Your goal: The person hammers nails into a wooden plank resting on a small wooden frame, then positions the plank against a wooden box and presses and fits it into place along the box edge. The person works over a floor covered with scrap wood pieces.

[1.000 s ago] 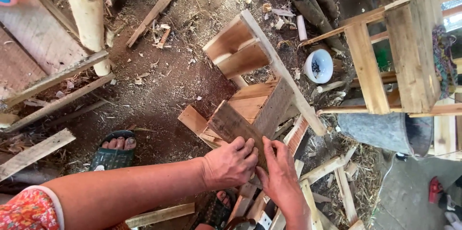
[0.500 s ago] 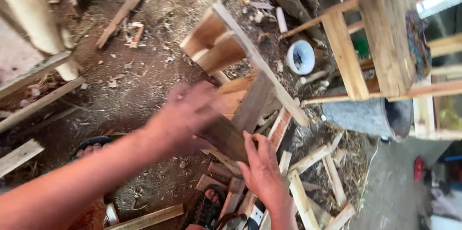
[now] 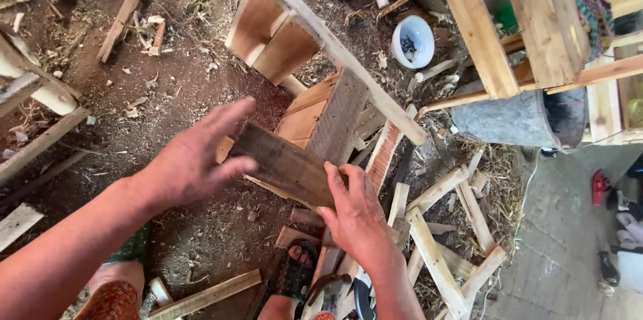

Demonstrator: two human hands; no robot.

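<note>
My right hand grips the near end of a dark, weathered wooden board held at a slant over the ground. My left hand is spread with fingers apart, its palm and thumb resting against the board's left end. Just behind the board stands an unfinished wooden frame of pale planks with a long slat running diagonally across its top. Both my forearms reach in from the lower left and bottom.
Sawdust-covered dirt ground lies all around. Loose wood offcuts are piled at lower right. A white bowl, a grey metal bucket and a pale slatted wooden structure stand at upper right. My sandalled foot is below.
My left hand has come off the board, swung up and out, and now lies spread on the board's left end. The view has tilted closer to the frame.
</note>
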